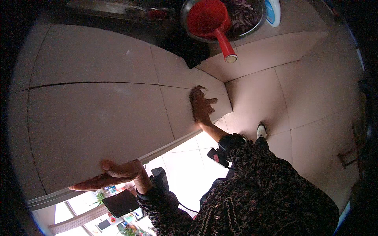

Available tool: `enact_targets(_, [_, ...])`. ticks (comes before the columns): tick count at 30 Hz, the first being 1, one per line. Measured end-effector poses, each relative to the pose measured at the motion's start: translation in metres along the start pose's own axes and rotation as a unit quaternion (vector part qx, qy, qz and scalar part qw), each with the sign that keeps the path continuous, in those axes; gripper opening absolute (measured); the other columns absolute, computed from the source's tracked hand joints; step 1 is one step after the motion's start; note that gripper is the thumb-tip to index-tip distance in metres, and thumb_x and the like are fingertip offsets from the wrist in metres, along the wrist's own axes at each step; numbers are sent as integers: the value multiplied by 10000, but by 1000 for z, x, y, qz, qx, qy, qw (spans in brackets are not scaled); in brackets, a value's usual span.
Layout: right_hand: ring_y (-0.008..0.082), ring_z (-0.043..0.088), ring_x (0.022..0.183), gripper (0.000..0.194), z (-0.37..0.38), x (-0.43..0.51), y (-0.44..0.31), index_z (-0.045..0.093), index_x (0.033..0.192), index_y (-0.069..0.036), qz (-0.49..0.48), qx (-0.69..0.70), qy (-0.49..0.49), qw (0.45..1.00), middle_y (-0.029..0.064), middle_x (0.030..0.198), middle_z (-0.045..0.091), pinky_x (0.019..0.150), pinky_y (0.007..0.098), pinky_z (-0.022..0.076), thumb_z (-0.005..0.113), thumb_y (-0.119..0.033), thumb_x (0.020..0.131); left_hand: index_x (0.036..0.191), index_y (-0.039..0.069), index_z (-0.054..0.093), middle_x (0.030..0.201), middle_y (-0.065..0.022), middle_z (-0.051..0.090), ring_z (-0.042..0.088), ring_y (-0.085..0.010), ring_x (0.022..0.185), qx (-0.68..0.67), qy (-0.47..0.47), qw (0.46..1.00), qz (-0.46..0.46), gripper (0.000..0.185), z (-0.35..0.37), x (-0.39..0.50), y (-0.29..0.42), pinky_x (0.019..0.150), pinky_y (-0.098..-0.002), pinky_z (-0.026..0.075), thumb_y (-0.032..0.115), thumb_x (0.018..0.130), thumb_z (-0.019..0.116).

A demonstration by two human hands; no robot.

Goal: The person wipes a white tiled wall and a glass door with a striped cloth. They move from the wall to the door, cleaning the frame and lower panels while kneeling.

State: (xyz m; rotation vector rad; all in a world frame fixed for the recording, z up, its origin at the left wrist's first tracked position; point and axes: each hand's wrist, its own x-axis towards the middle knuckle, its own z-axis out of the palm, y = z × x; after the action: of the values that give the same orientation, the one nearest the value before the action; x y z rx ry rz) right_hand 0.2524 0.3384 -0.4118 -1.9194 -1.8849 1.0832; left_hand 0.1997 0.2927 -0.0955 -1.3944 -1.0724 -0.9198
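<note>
My left hand (118, 174) is at the trimmed edge of a large pale tiled surface (97, 118), its thumb apart from its straight fingers. Nothing is held in it. Farther right, my right hand (202, 105) lies over the tile close to its outer corner, fingers spread and free of any object. Whether either palm presses on the tile I cannot tell. Beyond the right hand, a metal basin (254, 32) holds dark purplish scraps. A red plastic dipper (206, 17) rests in it, handle pointing towards me.
A white and blue bottle (273, 13) stands beside the basin. Pale floor tiles (313, 97) stretch to the right, around a white shoe (261, 130). Past the metal trim (171, 149) is a bright area with plants (100, 197) and a dark panel (121, 203). Black devices (218, 157) hang by my wrists.
</note>
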Motion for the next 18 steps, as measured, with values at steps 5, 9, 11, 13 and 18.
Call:
enact_targets(5, [271,373,1156,641,-6,-12,13,265,1284,15,42,-120,-157,979,157,1267,367,964,408,328,566,-235,777,1370,32,97,1418,-180,61,90,-334,1308,-40,-54,998,-3,643,-3,-3,-10,1057,-494,102,358,882,360])
enact_targets(9, [249,382,1140,607,-4,-18,16,286,1281,-15,74,-74,-127,986,157,1245,381,954,390,328,523,-291,794,1373,36,81,1432,-180,9,56,-344,1318,-30,-70,996,40,617,8,-20,-12,1065,-505,87,315,886,336])
enact_targets(11, [238,387,1131,592,-1,-17,14,296,1279,-31,99,-14,-73,992,157,1235,389,949,380,327,501,-319,803,1367,24,117,1418,-187,45,90,-338,1303,-88,-39,994,44,635,21,-29,-10,1053,-487,126,324,881,395])
enact_targets(13, [227,391,1123,580,1,-14,10,307,1277,-46,122,58,-13,991,158,1224,396,944,371,327,479,-347,812,1352,-17,161,1393,-212,99,165,-342,1273,-106,-10,993,57,637,31,-35,-7,1029,-448,180,328,895,440])
enact_targets(18, [200,403,1103,557,-7,-14,1,333,1272,-84,165,264,134,941,158,1198,414,932,348,327,425,-416,835,1343,-32,186,1383,-244,85,137,-354,1276,-245,2,969,12,638,57,-58,26,1034,-444,146,287,880,488])
